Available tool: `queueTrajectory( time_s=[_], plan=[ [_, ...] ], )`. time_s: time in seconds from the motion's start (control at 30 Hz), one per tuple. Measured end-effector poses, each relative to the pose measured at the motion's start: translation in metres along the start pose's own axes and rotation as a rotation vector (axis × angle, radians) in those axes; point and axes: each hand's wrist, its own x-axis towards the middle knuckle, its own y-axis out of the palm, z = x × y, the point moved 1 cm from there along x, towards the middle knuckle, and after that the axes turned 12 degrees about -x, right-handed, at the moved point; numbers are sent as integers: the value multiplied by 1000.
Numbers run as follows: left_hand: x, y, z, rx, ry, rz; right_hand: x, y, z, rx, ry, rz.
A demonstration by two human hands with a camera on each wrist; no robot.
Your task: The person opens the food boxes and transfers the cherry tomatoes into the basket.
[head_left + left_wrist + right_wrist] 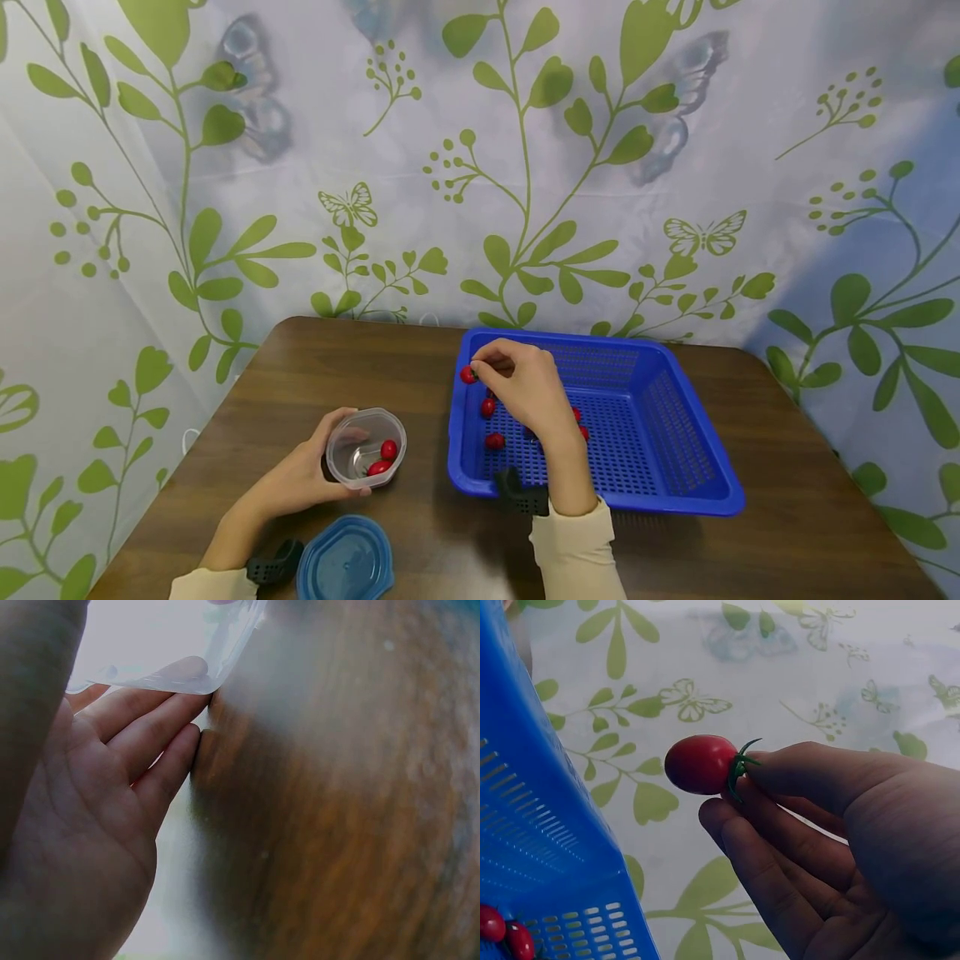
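Observation:
My right hand (528, 387) pinches a red cherry tomato (700, 764) by its green stem end, over the left side of a blue plastic basket (660, 503). Thumb and fingertips meet at the stem in the right wrist view. Several more cherry tomatoes (494, 441) lie on the basket floor, some partly hidden behind my right hand and forearm. To the left, my left hand (306, 472) holds a clear plastic container (347, 435) around its side, its open top tilted toward the head camera. Two tomatoes (379, 468) show inside it.
A blue lid (345, 560) lies on the brown wooden table (360, 358) near its front, just below the container. Behind the table hangs a pale curtain (480, 208) with green leaves and butterflies. Each wrist wears a black band (275, 563).

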Motion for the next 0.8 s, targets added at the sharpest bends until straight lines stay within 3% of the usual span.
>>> queueTrajectory(
  time_s=[0.8],
  plan=[
    [3, 0, 3, -15, -15, 7, -3, -21, -24, -49, 43, -10]
  ],
)
